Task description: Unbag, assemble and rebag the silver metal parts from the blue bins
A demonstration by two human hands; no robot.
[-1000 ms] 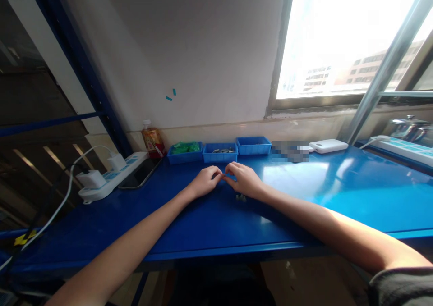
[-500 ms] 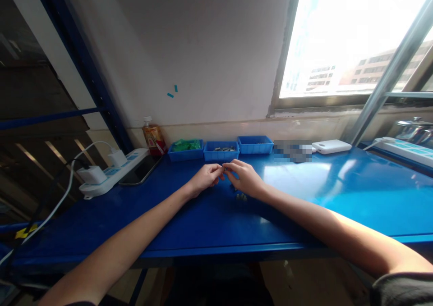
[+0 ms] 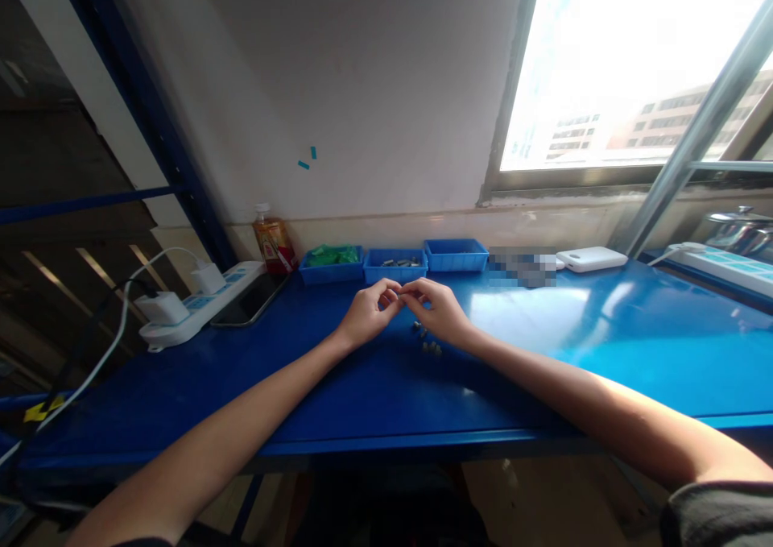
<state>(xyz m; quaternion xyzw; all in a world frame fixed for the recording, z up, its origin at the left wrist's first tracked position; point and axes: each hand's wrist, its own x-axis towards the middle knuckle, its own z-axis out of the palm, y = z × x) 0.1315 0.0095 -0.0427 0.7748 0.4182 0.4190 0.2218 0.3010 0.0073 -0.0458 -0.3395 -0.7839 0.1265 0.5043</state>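
Note:
My left hand [image 3: 373, 313] and my right hand [image 3: 436, 309] meet fingertip to fingertip above the blue table [image 3: 338, 402]. Both are closed in a pinch around something too small to make out. Several small metallic pieces [image 3: 431, 348] lie on the table just below my right hand, with a few more close to its palm. Behind the hands stand three blue bins: the left bin [image 3: 332, 274] holds green plastic, the middle bin [image 3: 394, 273] holds small metal parts, and the right bin [image 3: 456, 264] has small contents that are hard to see.
At the left are a bottle [image 3: 274, 242], a dark phone [image 3: 250, 300] and a white power strip [image 3: 181, 331] with plugs and cables. A white device [image 3: 592, 260] lies at the back right beside a blurred patch. Farther right are another power strip [image 3: 725, 265] and a metal pot [image 3: 740, 230].
The fingers of both hands have bent into a rounder arch while their tips stay together. More of the small pieces beside my right hand now show. The view has shifted slightly.

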